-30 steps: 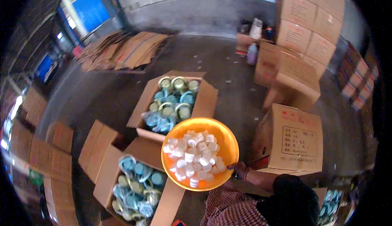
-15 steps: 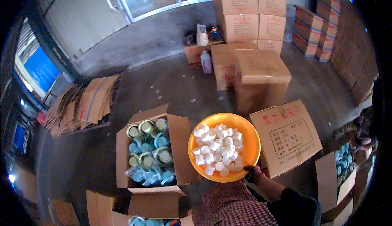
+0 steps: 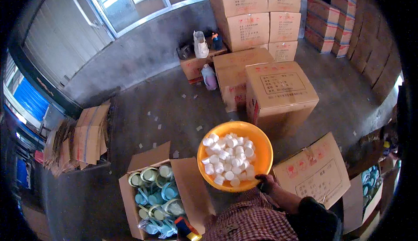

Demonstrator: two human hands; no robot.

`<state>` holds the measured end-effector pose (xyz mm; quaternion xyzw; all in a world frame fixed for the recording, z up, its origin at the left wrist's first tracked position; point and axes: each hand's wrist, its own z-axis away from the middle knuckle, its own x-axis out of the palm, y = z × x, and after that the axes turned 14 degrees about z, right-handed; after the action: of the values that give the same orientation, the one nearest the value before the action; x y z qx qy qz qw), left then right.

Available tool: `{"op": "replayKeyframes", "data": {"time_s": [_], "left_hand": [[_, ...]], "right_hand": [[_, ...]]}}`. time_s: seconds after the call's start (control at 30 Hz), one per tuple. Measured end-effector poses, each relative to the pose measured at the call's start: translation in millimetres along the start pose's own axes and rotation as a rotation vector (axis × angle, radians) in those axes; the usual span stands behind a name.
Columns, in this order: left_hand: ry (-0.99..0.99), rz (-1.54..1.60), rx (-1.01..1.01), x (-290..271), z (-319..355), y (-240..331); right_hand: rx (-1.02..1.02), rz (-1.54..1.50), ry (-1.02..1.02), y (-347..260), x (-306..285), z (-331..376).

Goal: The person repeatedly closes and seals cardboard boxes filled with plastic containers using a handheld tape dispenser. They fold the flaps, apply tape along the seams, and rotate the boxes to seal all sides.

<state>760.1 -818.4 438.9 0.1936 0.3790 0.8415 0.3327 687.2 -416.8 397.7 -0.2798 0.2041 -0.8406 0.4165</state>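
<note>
My right hand [image 3: 266, 183], in a dark glove, grips the near right rim of a round orange basin [image 3: 265, 147]. Heaped inside the basin are small white round caps [image 3: 230, 158]. Its near edge is close to my checked apron [image 3: 248, 215]. To its left stands an open carton [image 3: 191, 180] filled with teal, pale-topped vessels with loop handles [image 3: 156, 193], some in clear plastic. At the carton's near edge is a dark blue, red and yellow object [image 3: 188, 229] whose kind I cannot make out. My left hand's fingers cannot be made out there.
A closed carton [image 3: 313, 171] lies tilted right of the basin. Ahead stand a large carton [image 3: 283, 88] and a tall carton stack [image 3: 248, 32]. Flattened cardboard [image 3: 89, 136] leans at left. Another open carton [image 3: 352, 201] of teal vessels is at lower right. Paper scraps dot the floor.
The view has shifted. The basin sits slightly further left in the picture, still in my right hand. The blue, red and yellow object now shows more fully beside the open carton.
</note>
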Motion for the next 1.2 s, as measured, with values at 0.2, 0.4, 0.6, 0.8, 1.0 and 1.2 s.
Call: {"op": "replayKeyframes", "data": {"time_s": [0.2, 0.4, 0.6, 0.8, 1.0, 1.2], "left_hand": [[0.040, 0.027, -0.031, 87, -57, 32], [0.032, 0.060, -0.063, 166, -132, 73], [0.097, 0.085, -0.022, 223, -195, 131], [0.236, 0.182, 0.053, 266, -225, 172], [0.461, 0.387, 0.108, 350, -212, 170], [0.630, 0.599, -0.067, 462, -171, 158]], "right_hand": [[0.050, 0.147, 0.000, -114, 91, -71], [0.002, -0.104, 0.082, -173, 159, -194], [-0.004, -0.138, 0.137, -246, 219, -298], [-0.072, -0.330, 0.029, -323, 239, -470], [-0.127, -0.246, 0.012, -431, 285, -587], [-0.079, 0.137, 0.045, -553, 180, -672]]}}
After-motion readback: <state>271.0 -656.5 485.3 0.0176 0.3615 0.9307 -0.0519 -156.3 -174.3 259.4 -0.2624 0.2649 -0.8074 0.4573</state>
